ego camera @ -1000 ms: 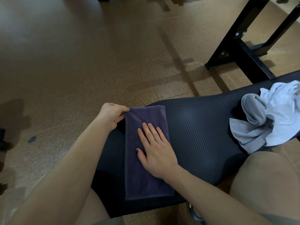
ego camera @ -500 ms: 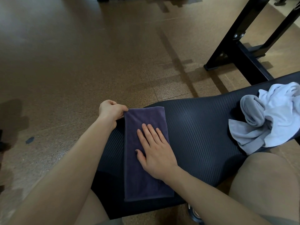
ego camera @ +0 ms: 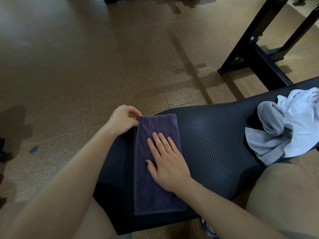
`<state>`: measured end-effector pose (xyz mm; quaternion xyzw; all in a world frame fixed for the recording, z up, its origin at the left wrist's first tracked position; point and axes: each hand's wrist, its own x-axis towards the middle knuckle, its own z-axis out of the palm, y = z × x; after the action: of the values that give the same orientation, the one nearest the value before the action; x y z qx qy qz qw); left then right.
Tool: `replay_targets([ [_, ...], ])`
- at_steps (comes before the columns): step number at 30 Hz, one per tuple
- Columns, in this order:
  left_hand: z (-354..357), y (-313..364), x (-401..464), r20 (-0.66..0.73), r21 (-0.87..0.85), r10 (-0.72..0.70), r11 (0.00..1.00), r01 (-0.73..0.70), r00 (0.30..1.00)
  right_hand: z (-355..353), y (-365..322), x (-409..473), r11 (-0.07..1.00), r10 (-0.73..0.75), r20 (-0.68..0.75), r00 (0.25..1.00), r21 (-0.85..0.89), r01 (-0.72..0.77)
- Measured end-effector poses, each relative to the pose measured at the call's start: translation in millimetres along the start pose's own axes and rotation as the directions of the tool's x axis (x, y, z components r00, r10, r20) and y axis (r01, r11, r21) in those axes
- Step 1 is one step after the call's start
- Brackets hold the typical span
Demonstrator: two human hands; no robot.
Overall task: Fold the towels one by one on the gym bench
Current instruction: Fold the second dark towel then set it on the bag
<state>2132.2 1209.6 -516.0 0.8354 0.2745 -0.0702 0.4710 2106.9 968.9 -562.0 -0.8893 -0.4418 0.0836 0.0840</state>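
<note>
Brown speckled floor surrounds a black bench [ego camera: 215, 135]. Left hand [ego camera: 123, 119] pinches the purple towel [ego camera: 155, 187] at its eleven o'clock corner; right hand [ego camera: 165, 161] lies flat, fingers straight, on its middle. At three o'clock, a grey towel [ego camera: 265, 135] and white towel [ego camera: 300, 121] lie crumpled, touching.

A black metal frame [ego camera: 255, 54] stood on the brown speckled floor [ego camera: 86, 66] ahead of me — a small dark spot [ego camera: 33, 149] marked the floor to my left.
</note>
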Motion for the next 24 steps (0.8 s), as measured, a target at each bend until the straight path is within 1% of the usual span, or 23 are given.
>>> replay_targets([
  [5,4.2,-6.2,1.7,-0.059,0.134,0.173,0.977,-0.164,0.983,-0.2,0.0,-0.6,1.0,-0.006,-0.007,1.0,-0.004,0.006],
  [8,5.1,-11.8,3.4,-0.045,0.238,0.298,0.93,-0.279,0.954,0.4,0.4,-0.5,1.0,-0.006,-0.013,1.0,-0.005,0.006],
  [11,3.1,-17.4,3.7,-0.035,0.331,0.37,0.881,-0.339,0.928,0.4,0.6,-0.2,1.0,-0.007,-0.009,1.0,-0.007,0.007],
  [13,1.4,-18.8,3.0,-0.022,0.381,0.395,0.853,-0.357,0.919,0.4,0.3,-0.5,1.0,-0.009,-0.004,1.0,-0.005,0.009],
  [15,0.5,-20.4,2.2,-0.018,0.391,0.382,0.853,-0.345,0.924,1.0,0.4,-0.7,1.0,-0.01,-0.005,1.0,-0.005,0.01],
  [16,-0.1,-21.5,1.5,-0.028,0.376,0.346,0.873,-0.311,0.938,1.5,0.7,-0.6,1.0,-0.009,-0.005,1.0,-0.006,0.009],
  [19,-3.4,-29.0,-1.6,-0.097,0.242,0.149,0.963,-0.122,0.984,2.6,1.0,-0.3,1.0,-0.006,-0.007,1.0,-0.012,0.006],
  [21,-5.1,-29.3,-6.3,-0.167,0.155,0.062,0.987,-0.035,0.984,3.0,1.4,-0.4,1.0,-0.009,-0.004,1.0,-0.012,0.009],
  [22,-4.9,-27.0,-8.8,-0.199,0.142,0.054,0.99,-0.026,0.979,3.0,1.2,-0.5,1.0,-0.01,-0.004,1.0,-0.011,0.01],
  [23,-3.4,-23.6,-12.7,-0.214,0.119,0.058,0.992,-0.033,0.975,2.9,0.9,-0.7,1.0,-0.011,-0.007,1.0,-0.011,0.011],
  [24,-0.1,-19.8,-17.0,-0.212,0.131,0.077,0.99,-0.05,0.974,2.9,0.7,-0.7,1.0,-0.011,-0.01,1.0,-0.01,0.011],
])
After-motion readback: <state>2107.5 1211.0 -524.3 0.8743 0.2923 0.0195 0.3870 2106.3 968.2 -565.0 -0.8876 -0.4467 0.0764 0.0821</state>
